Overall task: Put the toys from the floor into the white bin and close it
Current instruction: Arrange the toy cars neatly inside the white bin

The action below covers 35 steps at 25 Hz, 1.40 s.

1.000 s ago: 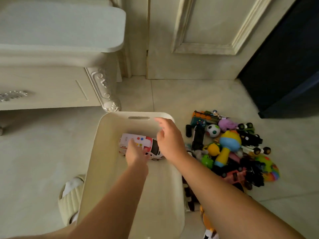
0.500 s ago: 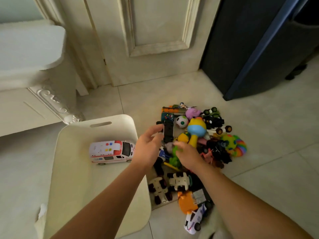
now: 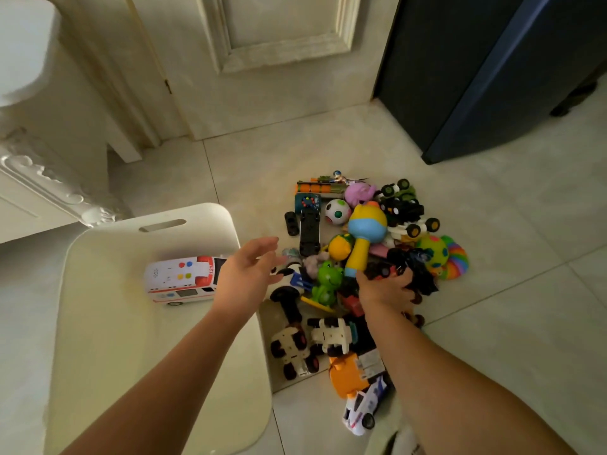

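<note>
The left hand point(image 3: 247, 274) hangs over the right rim of the white bin point(image 3: 98, 323), fingers spread and relaxed, holding nothing. Just beneath and left of its palm, inside the bin, lies a toy ambulance point(image 3: 180, 280): a boxy white plastic body with red trim and round coloured buttons on the roof. The bin is smooth matte plastic with rounded corners and a slot handle in its far wall.

The right hand point(image 3: 383, 290) is down in the heap of toys point(image 3: 331, 333) on the tiled floor point(image 3: 492, 323), just right of the bin. Its fingers curl over a black toy vehicle point(image 3: 382, 270) with red parts; the grip looks closed on it, though the dark tangle there makes the toy's shape hard to read.

Around that hand sit:
- a glossy green frog point(image 3: 326, 280) to its left
- a yellow-and-blue rattle point(image 3: 364, 233) with a bulbous head beyond it
- a white ball with green spots point(image 3: 337, 211) farther back
- a ribbed rainbow toy point(image 3: 456, 257) to its right
- blocky white wheeled vehicles point(image 3: 292, 353) and an orange toy point(image 3: 346, 374) alongside the forearm
</note>
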### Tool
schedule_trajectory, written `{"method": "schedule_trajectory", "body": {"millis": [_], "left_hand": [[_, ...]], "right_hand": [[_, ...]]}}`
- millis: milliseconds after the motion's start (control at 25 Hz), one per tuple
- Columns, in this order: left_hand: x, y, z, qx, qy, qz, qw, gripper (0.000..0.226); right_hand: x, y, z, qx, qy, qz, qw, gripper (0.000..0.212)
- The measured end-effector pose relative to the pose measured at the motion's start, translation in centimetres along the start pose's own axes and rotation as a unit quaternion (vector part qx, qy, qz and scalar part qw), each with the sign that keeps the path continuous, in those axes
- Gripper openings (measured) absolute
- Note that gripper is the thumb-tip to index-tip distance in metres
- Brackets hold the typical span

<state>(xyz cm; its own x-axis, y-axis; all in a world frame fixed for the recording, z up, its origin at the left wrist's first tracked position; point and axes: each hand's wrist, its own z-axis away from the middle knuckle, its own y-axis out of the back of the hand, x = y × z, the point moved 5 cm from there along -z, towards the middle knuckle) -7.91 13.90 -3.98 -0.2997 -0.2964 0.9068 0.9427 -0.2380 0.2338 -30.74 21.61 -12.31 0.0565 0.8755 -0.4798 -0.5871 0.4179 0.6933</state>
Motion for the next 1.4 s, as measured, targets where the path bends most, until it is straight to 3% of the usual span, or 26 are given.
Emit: {"method": "schedule_trajectory", "body": {"millis": [120, 240, 360, 480, 560, 640, 680, 720, 760, 840, 880, 960, 1040, 1200, 1320, 1400], "left_hand": [[-0.1, -0.1, 0.2, -0.011, 0.006, -0.048, 0.999, 0.031], [0.0, -1.4, 0.8, -0.044, 0.008, -0.087, 0.995, 0.032], [0.2, -3.7, 2.2, -0.089, 0.061, -0.010, 0.994, 0.037], [-0.3, -5.8, 3.8, -0.174, 0.209, 0.150, 0.950, 0.042], [-0.7, -5.6, 4.2, -0.216, 0.252, 0.169, 0.928, 0.044], [-0.5, -4.7, 3.9, -0.219, 0.246, 0.204, 0.922, 0.037], [0.0, -4.0, 3.8, -0.211, 0.233, 0.229, 0.921, 0.032], [0.5, -3.1, 3.6, -0.198, 0.218, 0.252, 0.922, 0.029], [0.9, -2.2, 3.4, -0.183, 0.203, 0.271, 0.923, 0.028], [1.3, -0.2, 3.0, -0.155, 0.170, 0.285, 0.930, 0.032], [1.4, 0.7, 3.0, -0.144, 0.160, 0.284, 0.935, 0.035], [1.0, 2.3, 3.0, -0.121, 0.146, 0.280, 0.941, 0.039], [0.1, 3.5, 3.2, -0.105, 0.146, 0.276, 0.944, 0.046], [-2.4, 5.8, 3.8, -0.079, 0.165, 0.273, 0.945, 0.052], [-4.6, 8.3, 4.1, -0.058, 0.195, 0.259, 0.944, 0.050], [-6.5, 10.4, 4.4, -0.024, 0.226, 0.239, 0.944, 0.040]], "right_hand": [[0.3, 0.2, -0.6, -0.034, 0.022, -0.020, 0.999, 0.096], [0.0, 0.8, -0.6, -0.091, 0.027, -0.179, 0.979, 0.087], [-1.9, 0.5, 1.9, -0.321, 0.041, -0.318, 0.891, 0.060], [-3.4, 0.3, 6.7, -0.504, 0.089, -0.287, 0.810, 0.053], [-3.5, -0.3, 8.0, -0.547, 0.130, -0.242, 0.791, 0.049], [-3.1, -1.2, 7.1, -0.507, 0.116, -0.209, 0.828, 0.037], [-2.5, -1.3, 5.8, -0.449, 0.109, -0.159, 0.872, 0.038], [-1.9, -1.3, 4.1, -0.373, 0.142, -0.051, 0.915, 0.041], [-1.0, -1.2, 2.7, -0.303, 0.207, 0.104, 0.925, 0.045], [1.8, -2.2, 1.7, -0.260, 0.290, 0.313, 0.866, 0.063], [3.2, -2.6, 1.6, -0.271, 0.280, 0.343, 0.855, 0.075], [4.9, -3.4, 1.9, -0.284, 0.267, 0.354, 0.850, 0.083], [5.0, -4.0, 2.1, -0.273, 0.281, 0.374, 0.841, 0.073], [3.3, -3.9, 2.3, -0.287, 0.221, 0.331, 0.871, 0.057], [0.2, -2.8, 3.9, -0.335, 0.143, 0.153, 0.918, 0.052], [-2.9, -2.5, 6.5, -0.392, 0.100, -0.002, 0.915, 0.047]]}}
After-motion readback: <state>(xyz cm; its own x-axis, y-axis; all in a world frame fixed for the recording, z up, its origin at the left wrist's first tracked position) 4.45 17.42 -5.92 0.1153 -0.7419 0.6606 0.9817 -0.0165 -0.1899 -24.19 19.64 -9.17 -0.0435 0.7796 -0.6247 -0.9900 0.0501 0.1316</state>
